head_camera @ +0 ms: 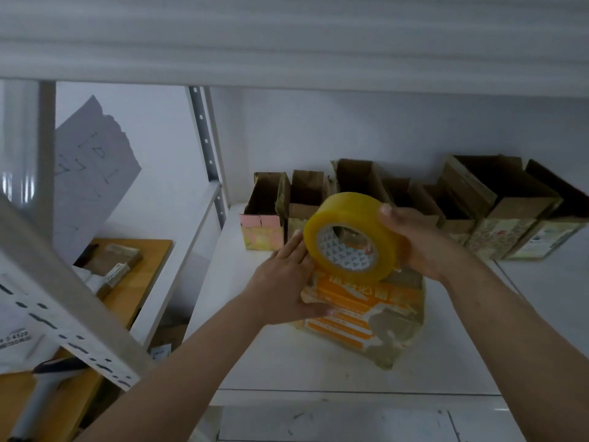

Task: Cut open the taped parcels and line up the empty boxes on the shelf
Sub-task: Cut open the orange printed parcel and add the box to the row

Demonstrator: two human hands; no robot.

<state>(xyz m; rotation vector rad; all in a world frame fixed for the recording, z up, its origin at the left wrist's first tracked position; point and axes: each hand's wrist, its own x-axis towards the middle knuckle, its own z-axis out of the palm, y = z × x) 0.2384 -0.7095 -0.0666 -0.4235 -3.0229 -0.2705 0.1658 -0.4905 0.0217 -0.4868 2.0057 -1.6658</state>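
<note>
From the head camera, you have both hands over the white shelf (318, 371). Your right hand (420, 247) grips a yellow roll of packing tape (350, 237) by its outer rim, fingers curled round the far side, the cardboard core facing you. Your left hand (287, 282) lies mostly flat, its fingers straight against the roll's left edge and its thumb pressing the top of the taped parcel (366, 317).

That parcel sits directly under the roll, touching your left hand and just below your right, so neither arm has to reach; the left is the one already on it. It is a squat carton with orange and white print, wrapped in glossy, wrinkled tape, and its long axis appears to run from near left to far right. No cutter shows in either hand, so the roll probably needs setting aside before you can cut.

Along the shelf's back edge stands a row of opened boxes (366, 186), plain brown inside, flaps up, several with patterned fronts. The leftmost (263, 218) has a pink flap, and the largest (497, 202) stands towards the right end.
</note>
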